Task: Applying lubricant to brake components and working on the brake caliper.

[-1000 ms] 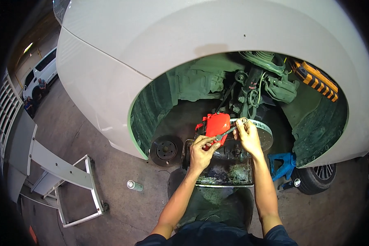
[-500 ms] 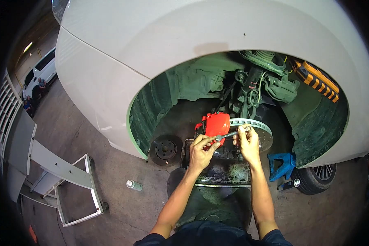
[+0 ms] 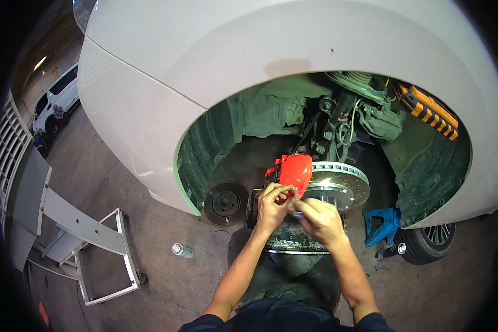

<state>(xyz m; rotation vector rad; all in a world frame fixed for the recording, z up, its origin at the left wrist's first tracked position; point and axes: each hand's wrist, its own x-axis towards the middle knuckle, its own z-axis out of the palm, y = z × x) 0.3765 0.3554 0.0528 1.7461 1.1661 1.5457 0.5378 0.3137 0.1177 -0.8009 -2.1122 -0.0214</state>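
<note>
Low in the wheel arch, a red brake caliper point(image 3: 295, 169) sits against a slotted metal disc point(image 3: 340, 192). My left hand point(image 3: 272, 207) is closed at the lower end of the caliper, fingertips pinched by a small fitting point(image 3: 295, 188); what they grip is hidden. Just right of it my right hand point(image 3: 320, 221), slightly blurred, is closed on the wrench point(image 3: 297, 215), which is mostly hidden under the fingers. Both hands are over a grimy metal tray point(image 3: 293, 247).
A dark disc point(image 3: 222, 205) and spray can point(image 3: 182, 250) lie left. A blue stand point(image 3: 378, 227), another can point(image 3: 391, 252) and loose wheel point(image 3: 430, 243) are right, a white frame cart point(image 3: 91, 235) far left. Two people point(image 3: 58, 113) sit by a white van point(image 3: 66, 83).
My right hand has swung down and leftward with the wrench, close beside my left hand, uncovering more of the disc. The wrench, earlier plainly visible across the caliper, is now mostly hidden.
</note>
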